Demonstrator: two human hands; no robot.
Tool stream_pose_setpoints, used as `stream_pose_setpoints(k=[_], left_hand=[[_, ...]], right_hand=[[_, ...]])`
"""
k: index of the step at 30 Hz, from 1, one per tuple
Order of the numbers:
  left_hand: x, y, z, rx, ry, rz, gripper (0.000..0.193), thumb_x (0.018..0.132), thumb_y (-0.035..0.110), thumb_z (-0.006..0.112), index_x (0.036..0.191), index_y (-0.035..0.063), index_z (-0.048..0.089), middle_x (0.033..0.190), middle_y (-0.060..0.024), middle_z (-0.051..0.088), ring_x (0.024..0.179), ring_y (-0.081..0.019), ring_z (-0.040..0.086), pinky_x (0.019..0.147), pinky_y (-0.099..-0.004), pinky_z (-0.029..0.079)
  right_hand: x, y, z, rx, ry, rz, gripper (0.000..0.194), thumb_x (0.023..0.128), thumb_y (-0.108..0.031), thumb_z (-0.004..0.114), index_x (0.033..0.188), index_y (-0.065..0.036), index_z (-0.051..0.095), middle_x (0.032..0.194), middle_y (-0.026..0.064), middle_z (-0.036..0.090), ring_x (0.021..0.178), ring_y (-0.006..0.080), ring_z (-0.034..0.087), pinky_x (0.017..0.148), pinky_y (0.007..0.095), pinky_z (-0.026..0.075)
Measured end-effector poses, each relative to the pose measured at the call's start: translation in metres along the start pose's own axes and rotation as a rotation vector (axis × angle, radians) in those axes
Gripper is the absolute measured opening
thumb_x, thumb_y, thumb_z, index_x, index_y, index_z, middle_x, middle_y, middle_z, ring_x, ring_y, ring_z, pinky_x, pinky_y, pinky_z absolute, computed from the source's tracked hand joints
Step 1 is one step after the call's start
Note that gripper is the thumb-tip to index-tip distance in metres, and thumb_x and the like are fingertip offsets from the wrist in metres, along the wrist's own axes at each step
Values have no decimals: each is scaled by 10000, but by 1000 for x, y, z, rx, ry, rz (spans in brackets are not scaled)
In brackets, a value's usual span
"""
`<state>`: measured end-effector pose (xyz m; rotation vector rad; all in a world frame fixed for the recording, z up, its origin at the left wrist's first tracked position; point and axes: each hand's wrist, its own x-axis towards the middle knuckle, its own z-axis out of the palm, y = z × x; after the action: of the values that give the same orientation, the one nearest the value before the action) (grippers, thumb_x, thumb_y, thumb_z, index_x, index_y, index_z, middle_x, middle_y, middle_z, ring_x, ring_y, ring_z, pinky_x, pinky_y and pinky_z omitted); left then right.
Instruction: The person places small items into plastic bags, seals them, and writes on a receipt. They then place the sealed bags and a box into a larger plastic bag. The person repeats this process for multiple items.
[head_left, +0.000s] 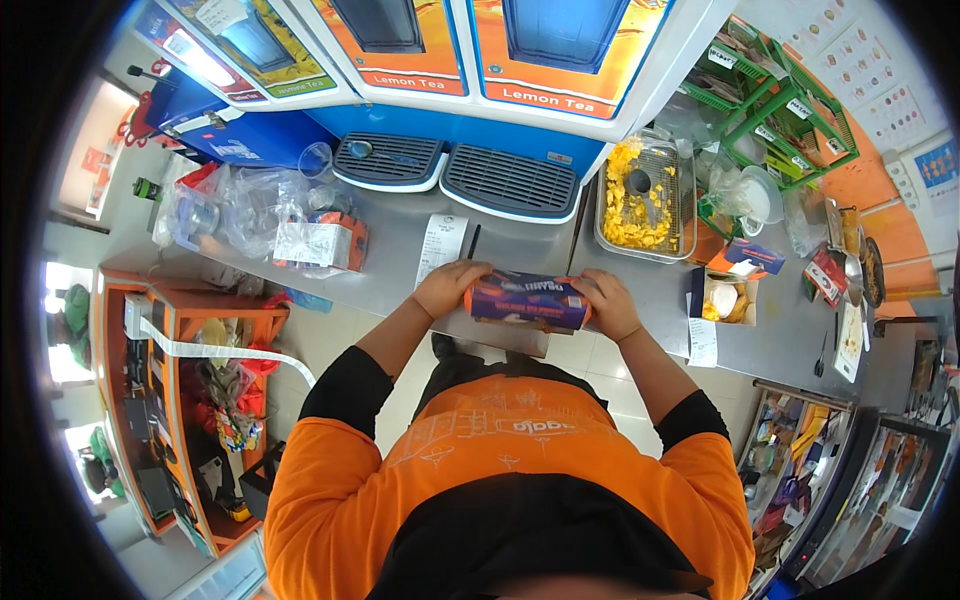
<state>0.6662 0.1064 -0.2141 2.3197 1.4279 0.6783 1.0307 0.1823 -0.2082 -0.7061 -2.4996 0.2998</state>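
Observation:
A purple and orange printed cardboard food box (529, 300) lies across the near edge of the steel counter. My left hand (448, 289) grips its left end, and my right hand (611, 304) grips its right end. Beyond my left hand, a printed paper slip (442, 244) lies flat on the counter beside a thin dark stick (472, 242). To the right stands an open box (726, 298) holding fried food and a white item, with another paper slip (703, 341) below it. The undersides of both hands are hidden.
Drink dispensers with drip trays (514, 180) stand behind. A wire-rack tray (646, 251) of yellow pieces holds a dark scoop (639, 182). Plastic bags (259, 206) and another food box (357, 244) are at left; green baskets (799, 135) and scissors (820, 358) are at right.

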Motion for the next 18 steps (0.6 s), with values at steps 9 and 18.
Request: stream_pose_setpoints(k=[9,18], left_hand=[[7,-9,17,-155,71,-212,532,830,181,760,1331,129,590,1160,-147,709,1030,-351,699,880,-420,579],[-19,-1,-7,403,-161,150,617,872,82,639,1463,221,526,1565,-49,446,1388,-336,476,1119,-463,434]], right_hand=[[7,2,23,133,68,180,426,785,-77,698,1198,-111,602,1192,113,631,1015,345,673,817,459,570],[-18,6,-8,-148,-213,-49,587,844,-79,651,1400,-244,560,1213,129,608,1132,307,606,903,441,526]])
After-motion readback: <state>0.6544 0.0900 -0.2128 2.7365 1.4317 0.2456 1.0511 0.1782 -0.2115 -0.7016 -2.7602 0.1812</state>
